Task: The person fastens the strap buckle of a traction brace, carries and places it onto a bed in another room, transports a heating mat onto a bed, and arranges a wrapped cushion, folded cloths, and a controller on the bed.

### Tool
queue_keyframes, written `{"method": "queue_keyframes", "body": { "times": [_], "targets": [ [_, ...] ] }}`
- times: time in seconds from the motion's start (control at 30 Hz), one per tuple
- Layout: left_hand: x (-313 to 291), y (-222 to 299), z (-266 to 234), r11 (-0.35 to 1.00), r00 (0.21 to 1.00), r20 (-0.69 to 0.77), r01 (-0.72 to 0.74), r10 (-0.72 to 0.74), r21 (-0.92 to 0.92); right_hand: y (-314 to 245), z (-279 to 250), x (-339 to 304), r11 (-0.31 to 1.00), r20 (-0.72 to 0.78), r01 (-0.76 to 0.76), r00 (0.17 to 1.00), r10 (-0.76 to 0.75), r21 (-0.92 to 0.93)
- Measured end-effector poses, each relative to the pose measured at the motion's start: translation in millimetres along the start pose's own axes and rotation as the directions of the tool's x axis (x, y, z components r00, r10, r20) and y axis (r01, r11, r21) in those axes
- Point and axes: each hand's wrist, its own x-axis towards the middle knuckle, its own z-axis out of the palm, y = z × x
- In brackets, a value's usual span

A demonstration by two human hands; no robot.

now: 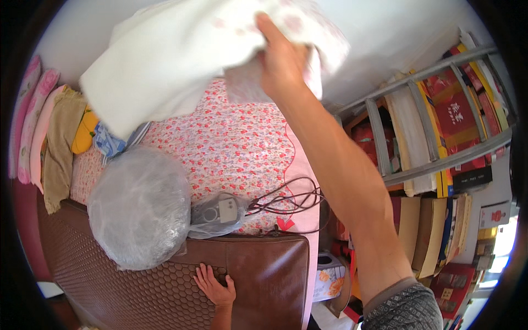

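Note:
My right hand [283, 63], at the end of an outstretched arm, grips a white cloth with faint pink flower prints [159, 55] and holds it up over the far side of the bed. The cloth is blurred and spreads out to the left. My left hand [215, 286] lies flat, fingers spread, on a brown leather-like mat with a honeycomb pattern [264, 269]. A big round bundle wrapped in clear plastic [140, 209] rests on the mat's far edge. Beside it sits a grey device in a plastic bag [220, 213], with a coiled brown cord [291, 203].
A red-flowered sheet [236, 137] covers the bed. Folded bedding and clothes [60, 137] are stacked at the left. To the right, a metal ladder [426, 121] leans across shelves of boxes. A flowered tissue box [331, 278] stands beside the bed.

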Motion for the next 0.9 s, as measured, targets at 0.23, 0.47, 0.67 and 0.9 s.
{"method": "queue_keyframes", "body": {
  "times": [0.23,0.47,0.67,0.9],
  "targets": [
    [4.5,8.2,4.7,0.999,0.999,0.037,-0.002,0.003,-0.032,181.4,-239.3,-91.4,0.778,-0.133,-0.283,0.958,0.253,-0.561],
    [2.1,-1.9,-2.1,1.0,1.0,-0.003,-0.003,0.003,-0.013,180.3,-266.2,-99.6,0.656,-0.298,-0.453,0.635,0.713,0.604],
    [2.5,9.2,10.8,0.998,1.0,0.019,0.004,-0.002,-0.065,180.4,-276.8,-29.7,0.902,-0.604,-0.405,0.685,0.407,0.149],
    [-1.1,-4.4,-3.2,0.998,0.999,-0.017,0.046,-0.046,-0.049,136.5,-226.1,-30.5,0.931,-0.465,-0.175,0.886,0.006,-0.321]
  ]
}}
